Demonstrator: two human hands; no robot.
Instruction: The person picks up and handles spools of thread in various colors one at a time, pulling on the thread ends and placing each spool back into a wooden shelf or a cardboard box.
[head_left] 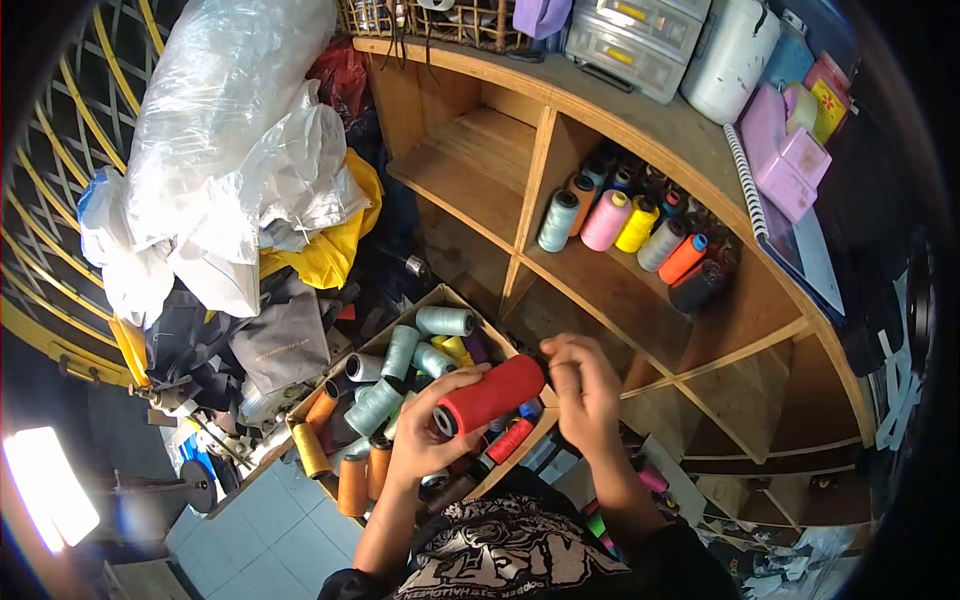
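Observation:
A large red thread spool [495,393] lies tilted in my left hand [432,430], whose fingers wrap round its lower left end. My right hand [580,385] is beside the spool's dark upper right end, with its fingers curled together; what they pinch, if anything, is too small to make out. Below and behind my hands stands an open box [530,440] of thread spools. Pale green spools [375,405] fill its middle, and orange and yellow spools [311,450] lie along its left side. A smaller red spool [510,440] is under the held one.
A wooden shelf [600,300] curves behind the box, with one compartment holding coloured spools such as a pink spool [606,221]. Plastic drawers [635,40] and a purple dispenser [785,150] sit on top. Wrapped plastic bags [230,130] are piled at left, above a bright lamp [50,490].

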